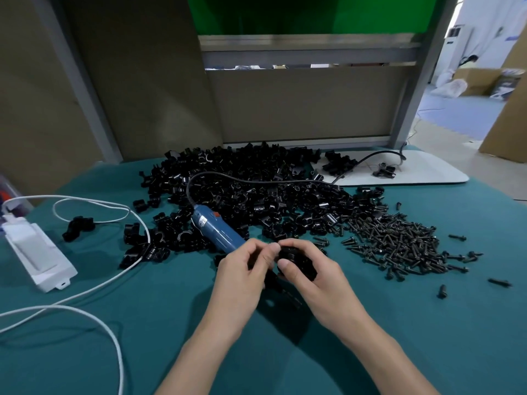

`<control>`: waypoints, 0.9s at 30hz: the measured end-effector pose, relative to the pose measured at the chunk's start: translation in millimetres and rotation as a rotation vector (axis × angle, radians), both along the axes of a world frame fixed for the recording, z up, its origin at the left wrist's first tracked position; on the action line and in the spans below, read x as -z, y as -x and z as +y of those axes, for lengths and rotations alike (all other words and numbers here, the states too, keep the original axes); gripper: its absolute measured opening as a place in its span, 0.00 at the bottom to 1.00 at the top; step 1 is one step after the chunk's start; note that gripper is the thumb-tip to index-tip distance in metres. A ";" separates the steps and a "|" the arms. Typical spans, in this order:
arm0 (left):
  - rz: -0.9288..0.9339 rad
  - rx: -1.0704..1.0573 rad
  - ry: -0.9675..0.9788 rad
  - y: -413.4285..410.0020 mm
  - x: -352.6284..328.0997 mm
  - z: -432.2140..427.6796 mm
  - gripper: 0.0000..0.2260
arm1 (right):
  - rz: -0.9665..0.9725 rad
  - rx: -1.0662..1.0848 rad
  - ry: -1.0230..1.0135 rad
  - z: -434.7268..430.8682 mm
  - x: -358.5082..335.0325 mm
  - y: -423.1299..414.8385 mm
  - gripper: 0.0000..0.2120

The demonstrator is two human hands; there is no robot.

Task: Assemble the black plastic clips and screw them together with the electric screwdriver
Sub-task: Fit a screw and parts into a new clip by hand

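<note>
While held just over the front middle of the tabletop [171,323], joined fingertip to fingertip: two hands. Left hand [242,269] with fingers curled, thumb and forefinger pinching the left side of one black clip assembly [296,262]. Right hand [319,277] wrapped round the same assembly, thumb pressed on its near face. How many separate parts are inside that grip: cannot tell.

One electric screwdriver [216,228] — blue, lying slantwise on the near-left slope of the clip pile [256,189], tip hidden behind the left hand. One black cord [256,180] looping from its rear across the pile toward the far right corner.

Clips in that pile far too many to count, spread from the middle of the tabletop up to the far edge. Just to the right, one heap of black screws [399,243], likewise beyond counting, with at least five strays lying apart toward the right edge.

At the far right corner, one white tray [427,175] carrying two small clusters of clips. Toward the left edge — one lone clip piece [78,223], one white power box [37,252], and one white cable [114,342] curling down to the front left corner.
</note>
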State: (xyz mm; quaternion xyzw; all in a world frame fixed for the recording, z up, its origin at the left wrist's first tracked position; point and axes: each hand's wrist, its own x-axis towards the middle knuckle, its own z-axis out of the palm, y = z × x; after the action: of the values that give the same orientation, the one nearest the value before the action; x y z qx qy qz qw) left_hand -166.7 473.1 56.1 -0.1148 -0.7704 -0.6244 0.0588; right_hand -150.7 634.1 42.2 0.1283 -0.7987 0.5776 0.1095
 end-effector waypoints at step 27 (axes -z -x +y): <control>-0.249 0.062 -0.243 4.0 -6.3 3.0 0.14 | 0.013 0.035 0.021 -1.2 -3.4 0.8 0.13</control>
State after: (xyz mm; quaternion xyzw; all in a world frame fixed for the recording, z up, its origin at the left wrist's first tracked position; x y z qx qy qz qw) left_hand -170.7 476.1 62.4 -0.0523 -0.6868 -0.7237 -0.0432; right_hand -151.6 632.9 45.5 0.1170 -0.7939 0.5831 0.1263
